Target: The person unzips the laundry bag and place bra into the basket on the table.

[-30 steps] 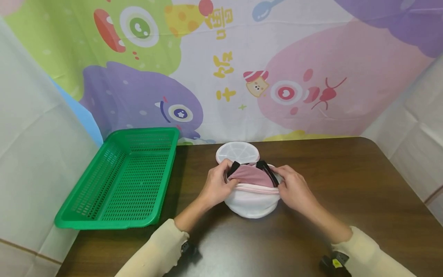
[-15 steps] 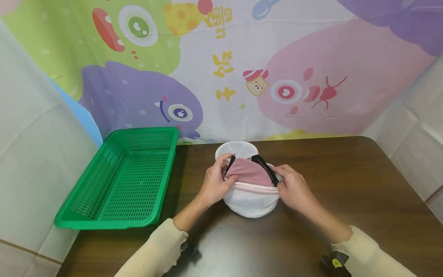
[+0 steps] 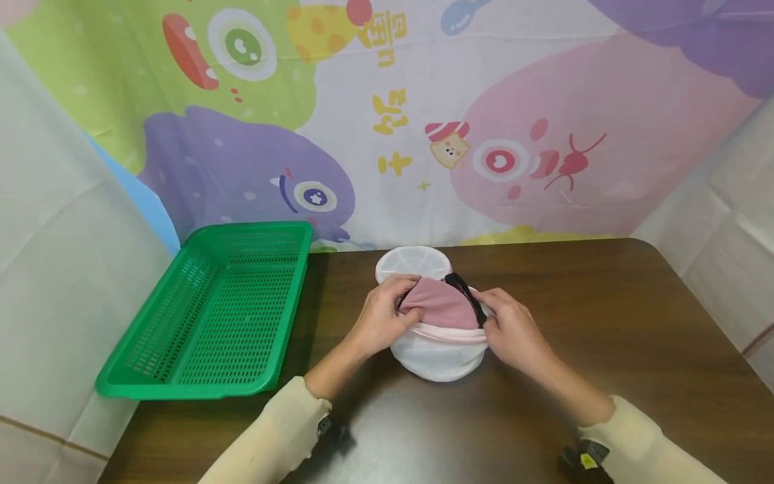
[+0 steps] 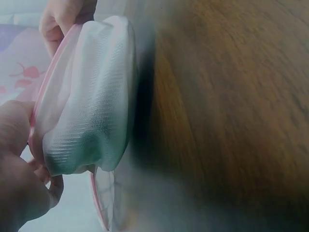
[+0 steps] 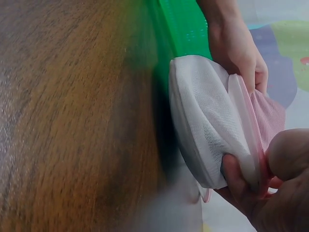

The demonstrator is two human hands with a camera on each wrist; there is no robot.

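Note:
A round white mesh laundry bag (image 3: 438, 356) with pink trim stands on the table, its zipped lid (image 3: 414, 263) folded back behind it. A pink garment (image 3: 441, 306) with black straps (image 3: 464, 296) sits in the bag's mouth and bulges above the rim. My left hand (image 3: 383, 316) pinches the garment's left edge, thumb in front and fingers behind. On the right side, my right hand (image 3: 514, 329) grips the bag's rim beside the black strap. In the right wrist view, this hand's fingers (image 5: 234, 174) press the mesh (image 5: 207, 111) from outside. The garment's lower part is hidden inside the bag.
A green plastic basket (image 3: 287, 323) with slotted walls stands on the left of the brown wooden table (image 3: 574, 289). A cartoon-printed cloth (image 3: 387, 202) hangs behind the table. Pale panels (image 3: 732, 175) close off both sides.
My left hand first shifted the garment slightly left, then brought it back right and inward. The left black strap is now mostly covered by the hand. My right hand has kept its hold.

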